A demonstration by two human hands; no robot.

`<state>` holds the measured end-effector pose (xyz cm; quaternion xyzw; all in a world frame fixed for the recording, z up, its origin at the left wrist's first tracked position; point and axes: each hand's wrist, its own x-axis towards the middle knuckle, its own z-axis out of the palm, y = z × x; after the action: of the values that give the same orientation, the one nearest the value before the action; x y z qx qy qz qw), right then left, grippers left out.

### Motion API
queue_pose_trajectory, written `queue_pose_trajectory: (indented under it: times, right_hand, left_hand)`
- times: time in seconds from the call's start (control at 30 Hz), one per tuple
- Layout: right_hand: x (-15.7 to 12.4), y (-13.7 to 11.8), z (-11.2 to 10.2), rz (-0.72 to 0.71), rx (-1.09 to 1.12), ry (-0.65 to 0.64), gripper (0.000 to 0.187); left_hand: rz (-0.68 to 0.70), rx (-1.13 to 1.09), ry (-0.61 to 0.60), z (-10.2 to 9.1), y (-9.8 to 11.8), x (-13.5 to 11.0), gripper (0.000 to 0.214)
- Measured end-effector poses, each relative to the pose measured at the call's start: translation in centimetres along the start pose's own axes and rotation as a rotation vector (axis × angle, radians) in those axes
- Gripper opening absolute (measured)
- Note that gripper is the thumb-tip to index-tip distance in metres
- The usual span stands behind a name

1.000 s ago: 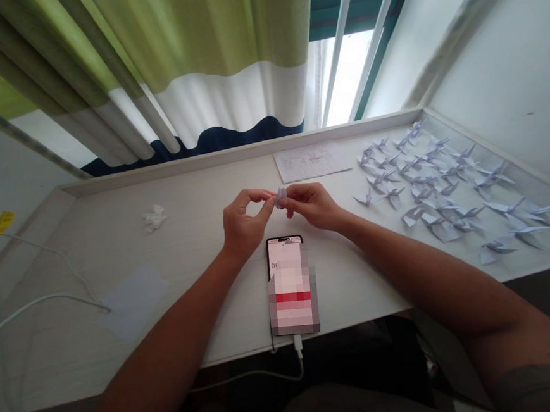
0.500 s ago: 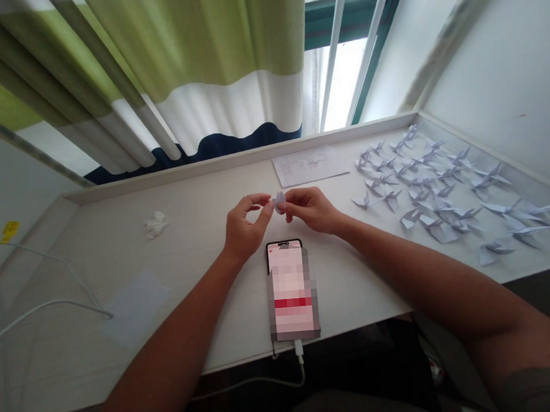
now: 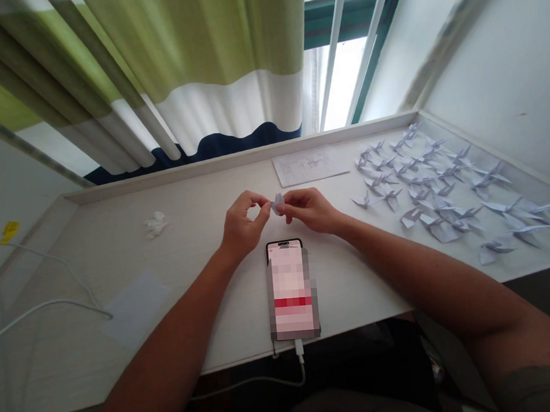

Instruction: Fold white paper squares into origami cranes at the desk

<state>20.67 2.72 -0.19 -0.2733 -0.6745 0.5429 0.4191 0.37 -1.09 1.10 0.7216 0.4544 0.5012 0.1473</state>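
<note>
Nearest you on the surface lies the phone, its cable plugged into the near end. Just beyond it, your left hand and right hand pinch a small folded paper between them, each grip narrow on it, with paper cranes to the right and a printed sheet farther back.

The hands partly hide the small folded paper, and most of the phone is pixelated.
</note>
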Motion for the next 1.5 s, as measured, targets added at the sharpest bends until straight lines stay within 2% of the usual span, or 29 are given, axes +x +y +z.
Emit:
queue_pose_trajectory:
  times: [0.1, 0.4, 0.53, 0.7, 0.87, 1.1, 1.3, 1.43, 1.5]
  right_hand:
    - [0.0, -0.1, 0.0, 0.019, -0.014, -0.012, 0.046]
    - [0.1, 0.3, -0.1, 0.01, 0.002, -0.037, 0.047]
    - [0.1, 0.6, -0.2, -0.058, -0.051, 0.041, 0.042]
    - [-0.1, 0.3, -0.5, -0.17, -0.237, 0.158, 0.033]
    - [-0.5, 0.0, -0.4, -0.331, -0.42, 0.1, 0.031]
    - [-0.3, 0.3, -0.4, -0.405, -0.484, 0.133, 0.022]
    - [-0.3, 0.0, -0.2, -0.594, -0.677, 0.225, 0.007]
    - [-0.5, -0.3, 0.0, -0.662, -0.854, 0.129, 0.009]
    - [-0.5, -0.4, 0.0, -0.691, -0.924, 0.093, 0.011]
  left_hand:
    - [0.011, -0.007, -0.005, 0.3, -0.1, -0.2, 0.01]
    - [-0.218, -0.208, -0.044, 0.8, -0.9, -0.3, 0.019]
    - [-0.243, -0.224, -0.047, 0.8, -0.7, -0.3, 0.02]
    - [-0.288, -0.305, -0.015, 1.1, -0.6, -0.3, 0.023]
    - [-0.385, -0.528, -0.057, 1.4, -0.4, -0.3, 0.036]
    - [-0.451, -0.656, -0.119, 1.5, 0.2, -0.4, 0.05]
    - [-0.528, -0.669, -0.019, 1.6, 0.3, -0.3, 0.052]
    - [-0.58, -0.725, 0.086, 1.5, 0.2, 0.0, 0.051]
    - [-0.602, -0.788, 0.095, 1.3, 0.3, 0.2, 0.051]
